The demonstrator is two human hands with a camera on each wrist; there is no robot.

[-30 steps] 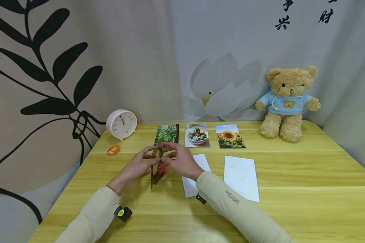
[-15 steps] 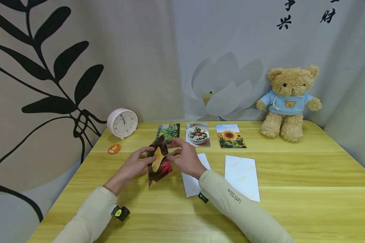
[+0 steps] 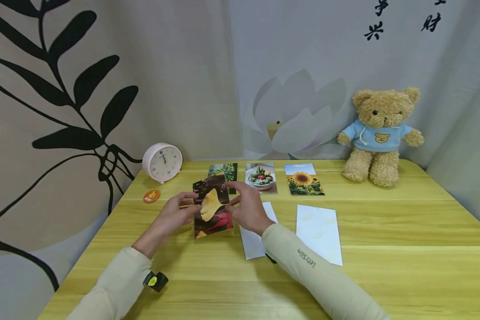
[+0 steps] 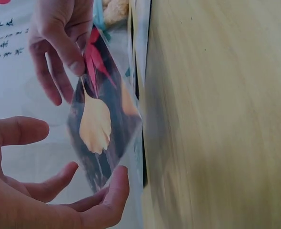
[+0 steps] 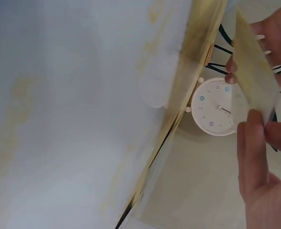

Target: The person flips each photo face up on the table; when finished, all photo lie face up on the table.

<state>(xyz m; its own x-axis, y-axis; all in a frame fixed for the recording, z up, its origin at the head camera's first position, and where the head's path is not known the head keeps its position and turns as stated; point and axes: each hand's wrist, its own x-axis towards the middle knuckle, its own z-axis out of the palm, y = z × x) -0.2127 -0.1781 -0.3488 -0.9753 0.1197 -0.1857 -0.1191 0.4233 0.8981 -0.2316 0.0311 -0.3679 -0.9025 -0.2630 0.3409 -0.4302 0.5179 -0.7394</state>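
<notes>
Upright between my two hands is a photo card (image 3: 211, 205) showing a yellow ginkgo leaf and a red leaf on a dark ground. My left hand (image 3: 171, 218) pinches its left edge; in the left wrist view, thumb and finger meet at one corner of the card (image 4: 96, 125). My right hand (image 3: 247, 210) pinches the opposite edge between thumb and fingers. The pale back of the card (image 5: 255, 67) shows in the right wrist view. Just right of it, a white card (image 3: 251, 243) lies face down, partly hidden by my right hand and sleeve. A second white card (image 3: 318, 234) lies further right.
Along the back of the wooden table (image 3: 404, 275) lie a green-leaf card (image 3: 223, 169), partly covered, a succulent-bowl card (image 3: 260, 178) and a sunflower card (image 3: 304, 181). A pink clock (image 3: 163, 162) and an orange disc (image 3: 151, 196) are left, a teddy bear (image 3: 380, 135) right.
The ginkgo-leaf card has turned from nearly edge-on to showing its picture side to the head camera. My left hand has shifted slightly left, and my right hand slightly right.
</notes>
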